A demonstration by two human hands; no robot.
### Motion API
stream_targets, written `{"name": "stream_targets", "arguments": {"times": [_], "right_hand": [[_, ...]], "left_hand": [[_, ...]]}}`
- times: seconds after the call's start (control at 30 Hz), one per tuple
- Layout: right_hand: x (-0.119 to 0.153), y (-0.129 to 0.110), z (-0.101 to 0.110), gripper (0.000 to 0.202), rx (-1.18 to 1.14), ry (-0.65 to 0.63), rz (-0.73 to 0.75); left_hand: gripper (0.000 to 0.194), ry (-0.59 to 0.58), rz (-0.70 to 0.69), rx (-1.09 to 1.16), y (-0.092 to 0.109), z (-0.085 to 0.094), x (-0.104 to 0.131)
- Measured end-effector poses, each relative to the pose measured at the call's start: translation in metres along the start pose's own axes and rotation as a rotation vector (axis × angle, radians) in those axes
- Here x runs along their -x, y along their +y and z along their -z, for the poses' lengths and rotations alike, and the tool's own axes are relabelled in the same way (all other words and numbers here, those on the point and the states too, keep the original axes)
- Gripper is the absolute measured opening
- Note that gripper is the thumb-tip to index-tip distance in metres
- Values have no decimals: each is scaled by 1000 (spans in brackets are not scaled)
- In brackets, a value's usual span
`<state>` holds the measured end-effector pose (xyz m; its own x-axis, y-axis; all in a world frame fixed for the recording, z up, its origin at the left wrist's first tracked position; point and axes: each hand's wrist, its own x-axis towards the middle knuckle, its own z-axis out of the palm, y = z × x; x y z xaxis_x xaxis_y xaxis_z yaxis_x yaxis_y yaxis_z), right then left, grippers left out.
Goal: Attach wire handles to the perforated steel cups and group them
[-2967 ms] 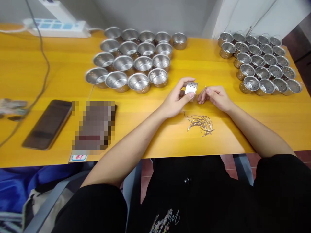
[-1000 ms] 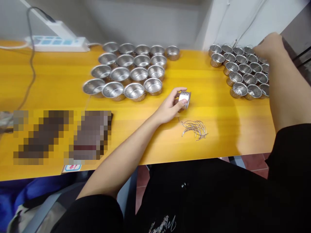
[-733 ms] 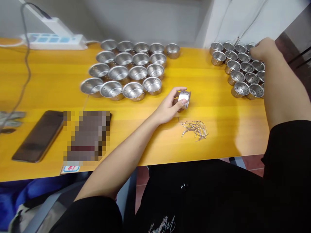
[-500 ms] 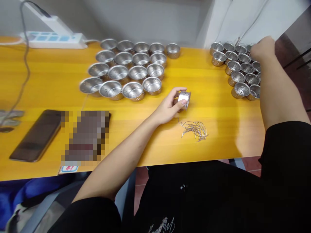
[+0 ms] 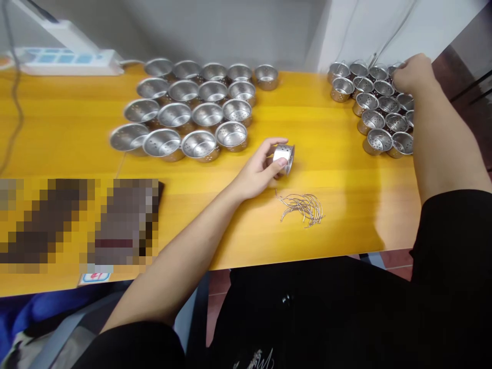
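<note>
My left hand [image 5: 263, 168] holds a small perforated metal cup [image 5: 285, 158] tipped on its side, its mouth facing right. Just below it on the yellow table lies a loose pile of thin curved wires [image 5: 305, 209]. My right hand [image 5: 414, 74] reaches to the back right, over the far edge of a cluster of metal cups [image 5: 378, 141]; its fingers are bent down and what they touch is hidden. Thin wire handles show on some cups of that cluster. Rows of similar cups [image 5: 200, 145] stand upright at the back left.
A white power strip [image 5: 73, 61] with a cable sits at the back left. Dark flat objects, pixelated [image 5: 119, 220], lie at the front left. A wall runs behind the yellow table [image 5: 315, 123].
The view has shifted slightly, so the table items appear further left. My left hand still holds the cup, and my right hand stays over the back of the right cluster.
</note>
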<state>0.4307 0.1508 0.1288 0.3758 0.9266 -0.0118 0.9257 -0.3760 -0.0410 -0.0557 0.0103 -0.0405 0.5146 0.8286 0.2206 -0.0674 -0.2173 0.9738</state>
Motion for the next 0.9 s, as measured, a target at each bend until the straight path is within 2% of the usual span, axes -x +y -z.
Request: {"name": "stream_targets", "arguments": {"times": [0.1,0.23,0.37,0.43,0.57,0.77,0.9], "right_hand": [[6,8,8,48,-7,61,-95],[4,21,15,69,34,-12,-63],[-9,26,14,76,82,-62,-27],[-13,24,13,73,108,-88,-19],[-16,20,13,53,152,-108,-16],[-8,25,18,51,154,-85,-48],[-1,36,22,49,144,-104,-15]], "left_hand": [[84,0,12,3,2,0,0],[82,-22,0,12,5,0,0],[81,-41,1,18,7,1,0],[80,-39,5,18,8,1,0],[78,-28,11,2,9,2,1],[81,-13,15,0,7,0,1],[81,-22,4,10,5,1,0]]}}
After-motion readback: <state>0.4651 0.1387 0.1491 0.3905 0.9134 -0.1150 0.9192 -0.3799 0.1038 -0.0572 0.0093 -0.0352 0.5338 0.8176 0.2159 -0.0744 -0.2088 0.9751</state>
